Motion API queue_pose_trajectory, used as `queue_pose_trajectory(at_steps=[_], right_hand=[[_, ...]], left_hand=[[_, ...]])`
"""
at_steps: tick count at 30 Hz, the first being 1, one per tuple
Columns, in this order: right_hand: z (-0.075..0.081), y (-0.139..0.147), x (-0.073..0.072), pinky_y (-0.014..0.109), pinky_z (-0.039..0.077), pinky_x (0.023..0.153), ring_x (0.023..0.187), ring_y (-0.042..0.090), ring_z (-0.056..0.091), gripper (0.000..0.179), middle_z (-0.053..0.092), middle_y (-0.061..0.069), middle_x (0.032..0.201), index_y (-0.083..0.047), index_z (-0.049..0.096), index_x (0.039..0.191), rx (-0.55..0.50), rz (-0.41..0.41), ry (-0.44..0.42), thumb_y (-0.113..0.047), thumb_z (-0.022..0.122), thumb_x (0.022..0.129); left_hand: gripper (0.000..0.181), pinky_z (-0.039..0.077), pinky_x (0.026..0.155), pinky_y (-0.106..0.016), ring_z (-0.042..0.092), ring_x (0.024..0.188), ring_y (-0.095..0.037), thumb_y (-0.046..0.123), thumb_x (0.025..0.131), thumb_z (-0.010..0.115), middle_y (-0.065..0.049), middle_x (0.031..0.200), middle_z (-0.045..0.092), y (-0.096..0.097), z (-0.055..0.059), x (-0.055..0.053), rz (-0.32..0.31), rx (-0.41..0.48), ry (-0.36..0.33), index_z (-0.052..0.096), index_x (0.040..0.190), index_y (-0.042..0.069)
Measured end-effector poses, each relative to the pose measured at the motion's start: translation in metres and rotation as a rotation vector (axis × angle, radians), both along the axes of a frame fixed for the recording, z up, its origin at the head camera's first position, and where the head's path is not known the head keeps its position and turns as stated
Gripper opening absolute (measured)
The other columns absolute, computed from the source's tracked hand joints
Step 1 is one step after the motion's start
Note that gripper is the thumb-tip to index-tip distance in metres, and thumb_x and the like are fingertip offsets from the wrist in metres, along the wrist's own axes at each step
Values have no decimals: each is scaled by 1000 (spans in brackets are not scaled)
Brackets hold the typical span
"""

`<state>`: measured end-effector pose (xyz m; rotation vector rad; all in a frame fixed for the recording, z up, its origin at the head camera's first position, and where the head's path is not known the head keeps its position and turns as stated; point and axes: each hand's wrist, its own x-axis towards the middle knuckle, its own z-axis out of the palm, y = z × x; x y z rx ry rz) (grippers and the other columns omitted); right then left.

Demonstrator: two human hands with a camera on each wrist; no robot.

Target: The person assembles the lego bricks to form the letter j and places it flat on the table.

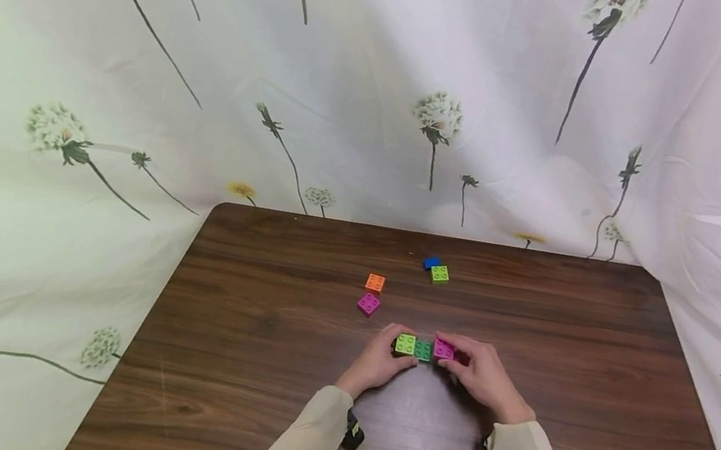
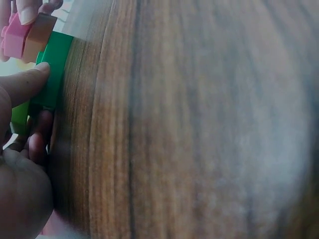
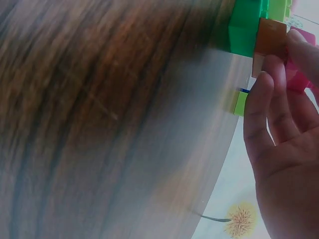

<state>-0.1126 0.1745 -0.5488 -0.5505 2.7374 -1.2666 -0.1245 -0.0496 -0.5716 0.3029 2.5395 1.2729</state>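
Note:
A dark green brick [image 1: 423, 351] stands on the table with a lime brick [image 1: 406, 344] on its left part. My left hand [image 1: 379, 361] grips this pair from the left, its thumb [image 2: 31, 82] against the green side. In my right hand [image 1: 484, 374], thumb and fingers pinch a pink brick [image 1: 444, 349]. Beneath the pink one, a brown-looking brick [image 3: 270, 37] shows in both wrist views, by the green brick's right end and above table level. Whether it touches the green brick I cannot tell.
Farther back on the wooden table [image 1: 252, 373] lie an orange brick [image 1: 376, 282] and another pink brick [image 1: 368, 304]. Behind them, to the right, a second lime brick [image 1: 440, 274] lies against a blue brick [image 1: 431, 263]. A flower-patterned cloth [image 1: 366, 100] hangs behind the table.

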Motion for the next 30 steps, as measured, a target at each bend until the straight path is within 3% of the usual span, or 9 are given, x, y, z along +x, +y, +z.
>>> queue_pose_trajectory(at_steps=[13, 21, 24, 30], right_hand=[[0, 0, 0, 22, 47, 69, 81, 8, 56, 43, 69, 5, 115, -17, 63, 128, 15, 11, -14, -14, 72, 86], [-3, -1, 1, 22, 48, 70, 81, 8, 57, 42, 68, 5, 114, -14, 62, 128, -50, 10, -18, -12, 71, 87], [-8, -1, 2, 23, 49, 66, 77, 8, 57, 43, 68, 5, 109, -15, 61, 130, -98, 3, -65, -13, 70, 88], [-14, -3, 3, 26, 50, 58, 68, 14, 57, 42, 63, 8, 99, -19, 58, 129, -216, -40, -243, -16, 69, 89]], left_hand=[[36, 45, 94, -40, 56, 109, -16, 24, 87, 72, 1, 117, 59, 0, 2, 0, -2, -4, 1, 59, 120, 20], [36, 45, 94, -40, 56, 108, -16, 23, 87, 72, 1, 118, 59, -1, 2, 0, 0, 3, -7, 59, 120, 19], [36, 45, 95, -41, 56, 109, -16, 23, 87, 72, 1, 118, 59, -1, 1, -1, 3, 5, -12, 58, 120, 19], [36, 45, 95, -41, 56, 109, -15, 23, 88, 71, 2, 118, 58, 0, -1, -1, 5, 5, -18, 58, 121, 21]])
